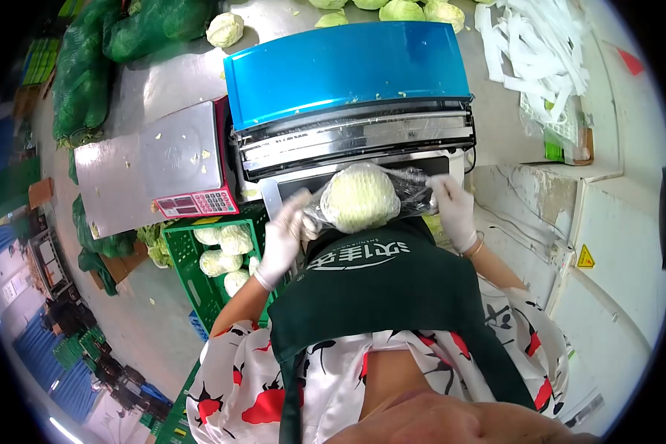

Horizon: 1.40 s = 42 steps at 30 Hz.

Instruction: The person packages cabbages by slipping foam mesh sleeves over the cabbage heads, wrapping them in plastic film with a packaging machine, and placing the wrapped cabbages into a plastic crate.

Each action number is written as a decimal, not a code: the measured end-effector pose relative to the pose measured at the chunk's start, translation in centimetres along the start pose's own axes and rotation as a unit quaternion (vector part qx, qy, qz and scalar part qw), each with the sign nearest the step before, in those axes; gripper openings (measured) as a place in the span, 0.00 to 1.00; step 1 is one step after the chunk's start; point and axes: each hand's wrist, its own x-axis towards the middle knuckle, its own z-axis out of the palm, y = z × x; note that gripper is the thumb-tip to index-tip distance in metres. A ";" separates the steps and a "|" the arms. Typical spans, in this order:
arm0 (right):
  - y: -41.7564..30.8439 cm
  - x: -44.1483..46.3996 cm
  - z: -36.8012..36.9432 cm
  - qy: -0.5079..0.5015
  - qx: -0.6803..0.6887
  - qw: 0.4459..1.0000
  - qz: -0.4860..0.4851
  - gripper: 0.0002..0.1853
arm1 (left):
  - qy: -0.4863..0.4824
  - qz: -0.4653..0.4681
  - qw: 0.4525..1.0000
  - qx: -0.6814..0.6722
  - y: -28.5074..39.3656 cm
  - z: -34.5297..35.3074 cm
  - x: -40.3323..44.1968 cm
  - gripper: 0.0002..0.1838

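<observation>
CABBAGE HELD BETWEEN BOTH HANDS, CLOSER TO THE LEFT

From where I stood, the cabbage (361, 198) lay between the two gloved hands, just in front of the blue-covered machine (348, 70) and next to the apron (377, 296); it was near round, showing no marked long axis; the clear film (416, 194) about it ran crosswise, from hand to hand. The left hand (283, 238), the nearer, had its fingers closed on the film, the cabbage to its right and slightly forward; the right hand (453, 212) pinched the far end, the cabbage to its left; what bore its weight, I could not tell.
</observation>
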 end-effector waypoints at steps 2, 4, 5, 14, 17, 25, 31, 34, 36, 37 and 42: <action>-0.6 1.2 -0.6 -0.017 0.100 0.983 0.155 0.10 | 0.033 -0.044 0.990 -0.129 1.9 -0.9 0.8 0.19; 0.8 1.2 -1.5 -0.051 0.098 0.966 0.233 0.13 | 0.007 -0.106 0.964 -0.243 0.6 -2.5 1.0 0.18; 2.0 0.9 -1.8 -0.067 0.061 0.960 0.264 0.14 | -0.005 -0.156 0.971 -0.180 -0.2 -2.7 0.5 0.16; 13.5 -5.3 6.4 -0.178 -0.327 0.922 0.107 0.15 | -0.229 0.162 0.913 0.296 -15.7 4.8 0.4 0.11; 11.9 -4.1 9.8 -0.341 -0.157 0.923 0.081 0.13 | -0.261 0.206 0.854 0.399 -14.9 5.1 1.0 0.11; 2.1 0.2 12.2 -0.463 0.454 0.719 0.248 0.16 | 0.039 0.332 0.933 0.132 0.1 2.4 2.9 0.18; -3.5 -1.6 13.2 -0.457 0.339 0.807 0.158 0.19 | -0.143 0.162 0.968 -0.129 6.1 2.6 3.1 0.24; -0.1 -1.0 12.9 -0.310 -0.062 0.938 -0.144 0.20 | -0.336 0.149 0.902 -0.227 1.7 -0.6 1.7 0.30; 1.9 0.2 13.1 -0.181 -0.227 0.925 -0.246 0.19 | -0.349 0.058 0.827 -0.437 -1.3 -3.2 -1.2 0.33; 1.2 0.2 13.0 -0.186 -0.186 0.942 -0.210 0.19 | -0.353 0.011 0.769 -0.533 -3.3 -4.1 -2.6 0.35; -1.3 2.0 13.3 -0.233 -0.124 0.955 -0.135 0.15 | -0.020 -0.020 0.666 -0.745 -16.1 -9.6 -8.7 0.34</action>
